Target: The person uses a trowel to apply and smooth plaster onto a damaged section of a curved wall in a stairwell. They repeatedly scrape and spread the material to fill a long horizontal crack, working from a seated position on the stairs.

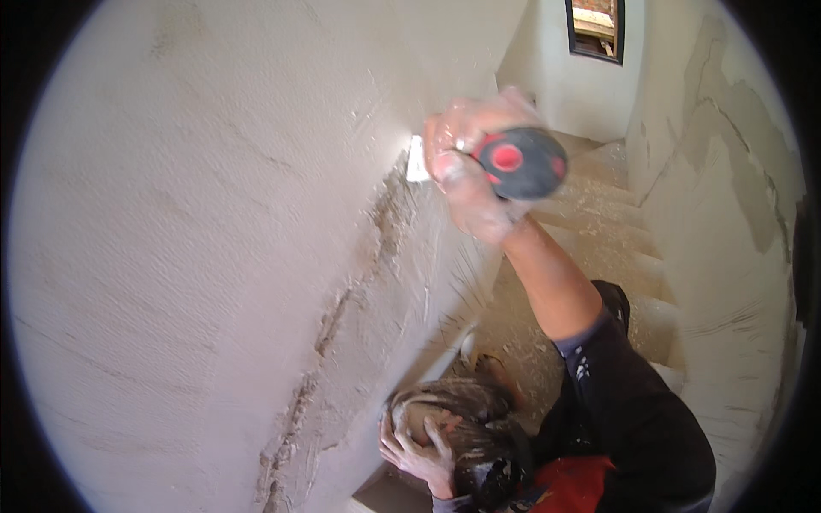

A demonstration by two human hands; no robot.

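Right of centre near the top of the frame, a putty knife (513, 162) with a black-and-red handle is pressed blade-first against the plastered wall (197, 248), its pale blade touching the top of a rough grey crack (342, 316) that runs down toward the bottom centre. The right hand (466, 167), smeared with plaster, is wrapped tight around the handle. At the bottom centre the left hand (419, 445) has its fingers spread under a plaster-caked bowl (462, 427), gripping its side. Dusty stairs (607, 231) fill the right, beneath a dark-framed window (596, 30).
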